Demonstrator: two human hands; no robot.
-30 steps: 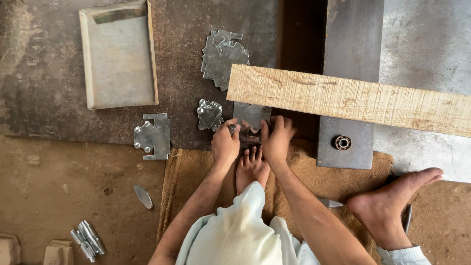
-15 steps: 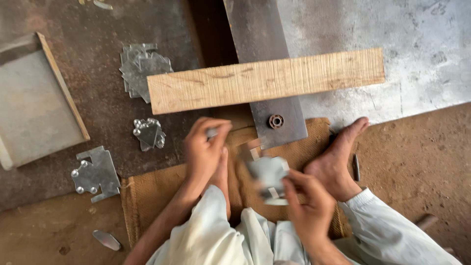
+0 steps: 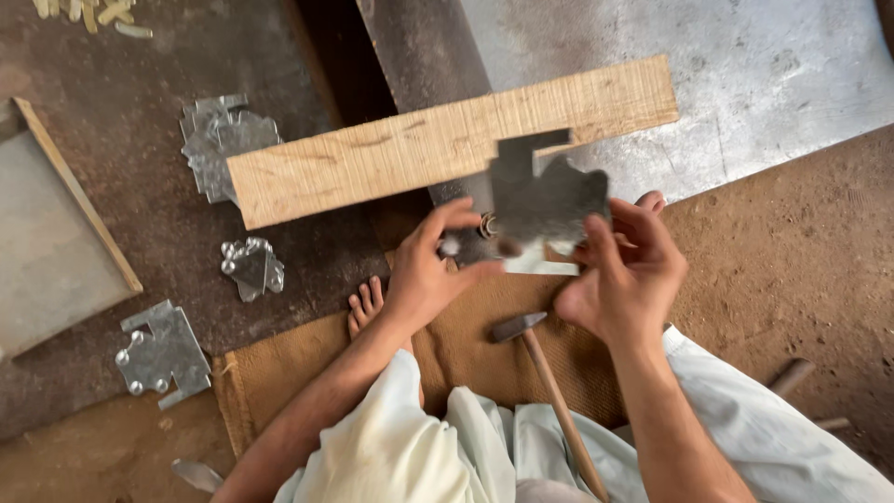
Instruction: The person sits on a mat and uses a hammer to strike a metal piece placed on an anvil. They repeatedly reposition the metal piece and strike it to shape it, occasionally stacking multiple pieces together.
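While gripped between both hands, left hand [image 3: 430, 270] and right hand [image 3: 622, 275]: blurred metal plate [image 3: 545, 200].

At frame centre, both hands, left hand [image 3: 424, 279] and right hand [image 3: 622, 275], hold a flat notched grey metal plate [image 3: 545, 200], blurred, before the long pale wooden plank [image 3: 447, 140]. Below lies a wooden-handled hammer [image 3: 549, 391]; 3 similar metal plates, seemingly, lie at left.

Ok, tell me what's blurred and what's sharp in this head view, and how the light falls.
Head view: the cut metal piece held up between the left hand and right hand is smeared by motion blur, its edges soft; the wooden plank, hammer and metal pieces on the floor are sharp. Light is soft and even, shadows faint, with mild sheen on the steel sheet.
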